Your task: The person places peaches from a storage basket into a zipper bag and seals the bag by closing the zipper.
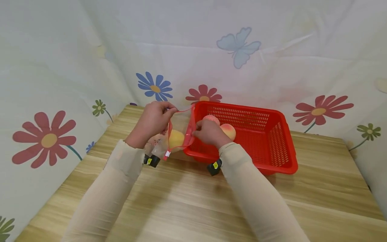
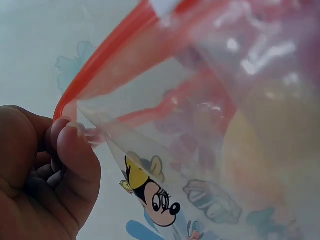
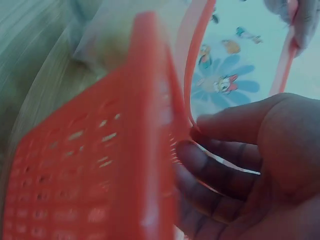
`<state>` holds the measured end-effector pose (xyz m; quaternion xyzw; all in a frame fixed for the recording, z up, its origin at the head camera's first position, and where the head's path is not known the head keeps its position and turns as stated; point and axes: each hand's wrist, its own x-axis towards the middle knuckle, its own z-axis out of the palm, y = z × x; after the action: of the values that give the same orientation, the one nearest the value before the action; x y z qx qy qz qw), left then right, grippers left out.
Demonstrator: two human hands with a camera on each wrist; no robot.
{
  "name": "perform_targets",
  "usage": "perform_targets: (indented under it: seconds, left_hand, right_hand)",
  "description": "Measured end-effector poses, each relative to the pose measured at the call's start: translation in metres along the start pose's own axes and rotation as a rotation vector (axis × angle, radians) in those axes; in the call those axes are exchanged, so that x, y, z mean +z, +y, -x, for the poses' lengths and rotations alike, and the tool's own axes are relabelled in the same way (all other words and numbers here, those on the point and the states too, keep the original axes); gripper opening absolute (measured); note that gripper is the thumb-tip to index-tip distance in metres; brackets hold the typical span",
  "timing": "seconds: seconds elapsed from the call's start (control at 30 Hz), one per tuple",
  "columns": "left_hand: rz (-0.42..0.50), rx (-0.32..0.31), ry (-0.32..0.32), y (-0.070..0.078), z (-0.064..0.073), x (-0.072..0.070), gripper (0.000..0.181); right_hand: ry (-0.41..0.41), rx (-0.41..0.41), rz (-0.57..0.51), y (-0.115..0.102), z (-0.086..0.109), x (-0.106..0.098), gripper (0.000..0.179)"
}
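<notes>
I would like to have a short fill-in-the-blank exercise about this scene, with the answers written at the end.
1. The left hand and the right hand hold the clear bag with its mouth ____.
2. The rounded item inside the bag is coloured ____.
3. The basket with many holes is coloured ____.
4. Of the two hands, the ____ one is nearer to the peach.

Missing words: open; yellow; red; right.

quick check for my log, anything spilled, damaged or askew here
Nothing stands out: the left hand and right hand hold the zip bag open, a yellow fruit inside; a peach sits in the upright red basket.
</notes>
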<state>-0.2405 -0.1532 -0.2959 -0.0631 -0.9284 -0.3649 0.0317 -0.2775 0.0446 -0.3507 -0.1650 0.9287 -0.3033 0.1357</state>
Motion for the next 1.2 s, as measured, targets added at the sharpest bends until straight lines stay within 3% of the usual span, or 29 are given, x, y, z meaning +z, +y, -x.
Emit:
perform_targets:
  seconds: [0.17, 0.3, 0.47, 0.63, 0.77, 0.87, 1.0, 1.2]
  left_hand:
    - [0.035, -0.009, 0.015, -0.003, 0.001, -0.01, 0.025]
    - [0.022, 0.0, 0.067, -0.003, 0.001, -0.026, 0.029]
    - [0.002, 0.006, 0.131, -0.003, 0.001, -0.053, 0.032]
    - [-0.03, -0.036, 0.169, -0.011, -0.001, -0.086, 0.035]
    - [0.015, -0.107, 0.161, -0.027, -0.003, -0.105, 0.039]
    - [0.077, -0.164, 0.12, -0.041, -0.004, -0.112, 0.043]
    - [0.111, -0.204, 0.071, -0.055, -0.005, -0.118, 0.045]
    - [0.064, -0.206, 0.077, -0.055, -0.003, -0.129, 0.045]
  right_hand:
    - [0.074, -0.053, -0.014, -0.014, 0.0, -0.003, 0.013]
    - [0.117, -0.055, -0.052, -0.028, 0.004, -0.009, 0.016]
    - [0.18, -0.111, -0.079, -0.047, 0.011, -0.022, 0.017]
    - [0.256, -0.186, -0.102, -0.067, 0.017, -0.042, 0.015]
    - [0.323, -0.192, -0.128, -0.08, 0.02, -0.056, 0.015]
    - [0.345, -0.166, -0.126, -0.088, 0.018, -0.061, 0.016]
    - [0.302, -0.185, -0.136, -0.096, 0.017, -0.058, 0.016]
    - [0.285, -0.242, -0.234, -0.11, 0.022, -0.053, 0.013]
